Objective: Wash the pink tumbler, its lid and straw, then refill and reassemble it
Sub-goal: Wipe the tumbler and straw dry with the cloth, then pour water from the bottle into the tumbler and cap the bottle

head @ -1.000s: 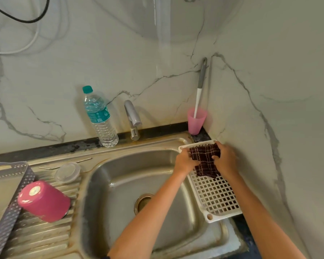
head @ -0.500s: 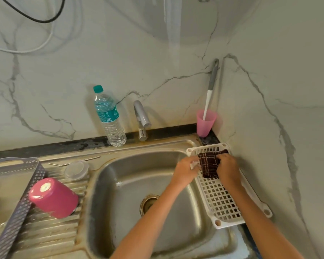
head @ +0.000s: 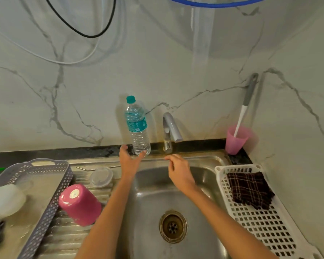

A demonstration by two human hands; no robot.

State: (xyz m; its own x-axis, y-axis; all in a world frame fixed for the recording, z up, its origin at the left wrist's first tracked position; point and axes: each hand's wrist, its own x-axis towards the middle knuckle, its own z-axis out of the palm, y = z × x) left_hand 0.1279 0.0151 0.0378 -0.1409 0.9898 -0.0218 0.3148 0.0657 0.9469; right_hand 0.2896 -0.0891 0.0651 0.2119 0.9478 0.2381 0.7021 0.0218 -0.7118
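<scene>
The pink tumbler (head: 80,205) stands upside down on the steel drainboard, left of the sink (head: 209,186). Its clear lid (head: 101,177) lies just behind it, and the thin metal straw (head: 99,167) lies along the drainboard's back edge. A water bottle (head: 137,126) with a teal cap stands upright behind the sink. My left hand (head: 129,160) is spread just in front of the bottle's base, thumb and fingers on either side, holding nothing. My right hand (head: 179,170) hovers over the basin with loose fingers, below the tap (head: 169,130).
A white slotted tray (head: 266,225) on the right sink edge carries a dark checked cloth (head: 250,189). A pink cup (head: 236,140) with a brush stands in the back right corner. A grey basket (head: 45,197) sits at the far left. The drain (head: 173,226) is open.
Both hands have let go of the checked cloth, which now lies on the white tray. They moved left, the left hand reaching the water bottle's base.
</scene>
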